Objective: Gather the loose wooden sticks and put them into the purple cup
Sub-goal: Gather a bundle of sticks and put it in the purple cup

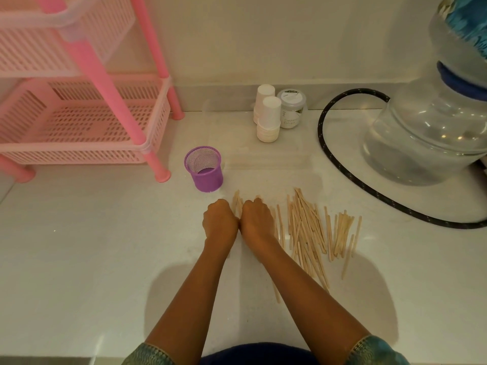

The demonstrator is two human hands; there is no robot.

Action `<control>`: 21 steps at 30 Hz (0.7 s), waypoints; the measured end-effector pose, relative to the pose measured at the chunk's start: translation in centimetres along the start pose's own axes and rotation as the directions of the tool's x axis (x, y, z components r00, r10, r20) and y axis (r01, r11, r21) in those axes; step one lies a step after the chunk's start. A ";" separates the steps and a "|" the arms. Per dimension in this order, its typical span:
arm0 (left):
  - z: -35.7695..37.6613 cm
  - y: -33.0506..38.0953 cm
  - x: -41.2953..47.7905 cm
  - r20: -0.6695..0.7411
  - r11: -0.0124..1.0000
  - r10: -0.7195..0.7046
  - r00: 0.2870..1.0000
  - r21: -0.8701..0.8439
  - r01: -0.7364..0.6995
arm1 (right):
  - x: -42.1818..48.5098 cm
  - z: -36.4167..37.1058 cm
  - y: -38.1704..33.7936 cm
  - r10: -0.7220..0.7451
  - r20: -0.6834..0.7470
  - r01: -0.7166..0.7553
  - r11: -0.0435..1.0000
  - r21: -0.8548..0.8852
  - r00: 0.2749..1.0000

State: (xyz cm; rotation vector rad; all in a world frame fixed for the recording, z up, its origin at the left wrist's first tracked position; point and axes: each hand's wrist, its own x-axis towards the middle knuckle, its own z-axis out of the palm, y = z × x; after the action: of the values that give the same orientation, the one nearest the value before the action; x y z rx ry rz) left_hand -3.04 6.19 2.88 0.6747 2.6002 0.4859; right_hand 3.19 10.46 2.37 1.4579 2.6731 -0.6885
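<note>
A purple mesh cup point(204, 169) stands upright on the white counter, with no sticks seen inside. Just below and right of it, my left hand point(220, 219) and my right hand point(257, 218) sit side by side, fingers curled round a small bundle of wooden sticks point(238, 204) whose tips poke out between them. Many loose wooden sticks point(308, 230) lie scattered on the counter to the right of my right hand, some under my right forearm.
A pink plastic rack point(87, 119) stands at the left. Stacked white paper cups point(268, 119) and a small lidded jar point(292, 109) sit by the back wall. A large clear water jug point(427, 138) and a black hose point(342, 167) occupy the right.
</note>
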 end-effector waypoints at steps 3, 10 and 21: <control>0.1 -0.3 0.5 -0.002 0.998 -0.023 1.000 -0.052 0.023 | 0.1 -0.1 -0.2 -0.003 0.020 0.004 1.000 -0.002 1.000; 0.0 -0.5 1.6 0.038 0.992 -0.048 0.998 -0.113 0.052 | 1.0 -0.9 -0.2 0.025 0.076 -0.026 1.000 0.003 0.997; 1.2 -0.9 0.8 -0.002 0.979 -0.016 1.000 -0.201 0.015 | 1.5 -1.5 0.5 0.076 0.146 -0.088 0.993 0.079 0.986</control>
State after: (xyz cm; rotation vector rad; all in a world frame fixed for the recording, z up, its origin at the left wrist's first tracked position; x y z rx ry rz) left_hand -3.42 6.16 1.25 0.5849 2.5127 0.7338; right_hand 3.03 12.47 3.25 1.4681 2.4914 -0.8750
